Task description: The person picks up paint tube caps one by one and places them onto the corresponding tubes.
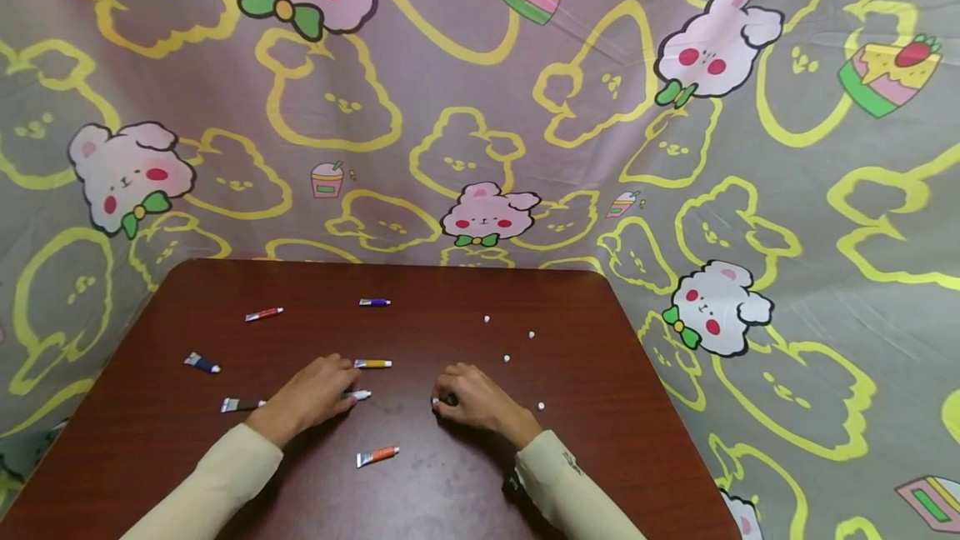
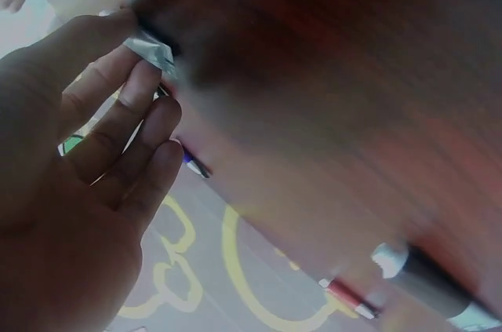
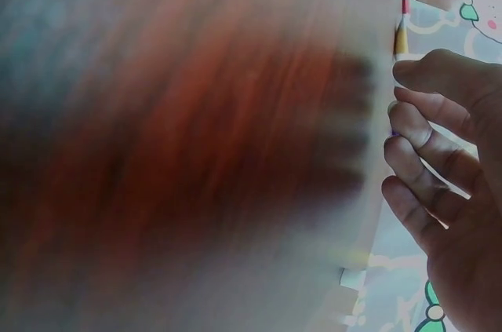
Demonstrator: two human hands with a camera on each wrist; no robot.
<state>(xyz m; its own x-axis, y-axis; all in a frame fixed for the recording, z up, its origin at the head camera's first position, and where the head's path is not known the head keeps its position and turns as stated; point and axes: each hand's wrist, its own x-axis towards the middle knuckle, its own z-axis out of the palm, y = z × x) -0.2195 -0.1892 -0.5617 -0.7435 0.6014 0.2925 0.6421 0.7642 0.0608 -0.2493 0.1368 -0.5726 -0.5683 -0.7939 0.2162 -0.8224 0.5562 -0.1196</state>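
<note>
My left hand is low over the middle of the table and pinches a small paint tube between thumb and fingertips. The tube's white end points right; in the left wrist view its flat silver end shows at the fingertips. My right hand is to the right, thumb and index finger together on a small white cap, mostly hidden by the fingers. Just beyond the left fingertips lies a yellow paint tube. Nearer the front is an orange paint tube.
A black tube lies beside the left wrist, with a dark blue tube farther left. A red tube and a purple tube lie at the back. Several white caps, one nearest, are scattered right. A patterned curtain surrounds the table.
</note>
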